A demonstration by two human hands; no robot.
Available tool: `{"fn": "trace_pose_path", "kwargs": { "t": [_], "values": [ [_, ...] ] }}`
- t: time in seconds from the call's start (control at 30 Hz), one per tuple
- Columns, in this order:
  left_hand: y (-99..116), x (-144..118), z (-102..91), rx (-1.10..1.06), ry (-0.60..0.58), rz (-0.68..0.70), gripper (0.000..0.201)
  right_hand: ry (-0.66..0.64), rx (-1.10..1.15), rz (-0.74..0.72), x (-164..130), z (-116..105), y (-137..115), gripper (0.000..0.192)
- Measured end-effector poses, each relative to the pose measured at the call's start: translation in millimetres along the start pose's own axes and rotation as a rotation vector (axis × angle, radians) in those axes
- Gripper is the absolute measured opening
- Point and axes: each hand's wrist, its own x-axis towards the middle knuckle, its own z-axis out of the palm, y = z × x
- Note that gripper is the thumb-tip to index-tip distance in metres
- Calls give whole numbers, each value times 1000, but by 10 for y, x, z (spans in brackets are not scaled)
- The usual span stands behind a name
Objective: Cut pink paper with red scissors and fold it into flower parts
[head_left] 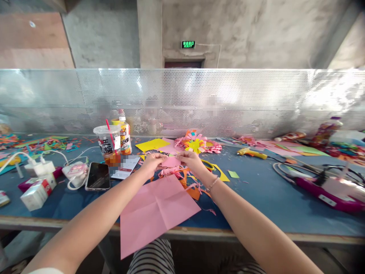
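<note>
The L hand [154, 163] and the R hand [190, 160] are close to each other over the blue table [248, 201], and both hold the same small pink paper [171, 162]: the fingers of each hand pinch it at one side, so it is betw. them, approx. in the middle of the view. If it is folded, I cannot tell. Nearer to the person lies a big pink sheet [156, 213] w/ crossing fold lines; one corner of it goes over the table edge. Orange scraps [194, 193] are beside this sheet, on its R side. Just behind the hands is a paper flower [196, 145] w/ yellow centre, and to the L of it a yellow sheet [152, 144]. Further R lies a yellow glue gun [252, 153] w/ dark cord. On the L side a plastic cup [106, 137] w/ red straw stands next to a bottle [124, 137], and a phone [98, 176] lies nearer.
</note>
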Motion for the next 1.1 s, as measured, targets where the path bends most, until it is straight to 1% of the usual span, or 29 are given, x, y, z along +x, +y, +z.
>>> {"fn": "trace_pose_path", "kwargs": {
  "t": [0.1, 0.23, 0.43, 0.67, 0.8, 0.9, 0.97, 1.0, 1.1],
  "values": [
    [8, -13, 20, -12, -13, -5, 24, 4, 49, 28, 2, -6, -6, 20],
    [11, -22, 36, -21, -30, 0, 22, 6, 53, 26, -5, -18, -16, 21],
    [-23, 5, 18, 3, 4, 45, 20, 2, 46, 12, -2, -2, -4, 22],
    [-10, 2, 24, -41, 79, 87, 23, -121, 98, 109, -31, 20, -7, 24],
    [-3, 2, 25, -52, 99, 101, 22, -137, 40, 90, -34, 31, 17, 22],
    [-20, 28, 1, 52, 120, 98, 20, -117, 0, 47, -22, 36, 34, 23],
    [-36, 53, -26, 213, 131, 146, 19, -114, -16, 28, -14, 35, 38, 24],
    [-43, 65, -38, 312, 133, 202, 18, -117, -19, 22, -12, 33, 36, 25],
    [-49, 68, -48, 572, 144, 431, 16, -124, -29, 3, -15, 26, 21, 28]
  ]
}}
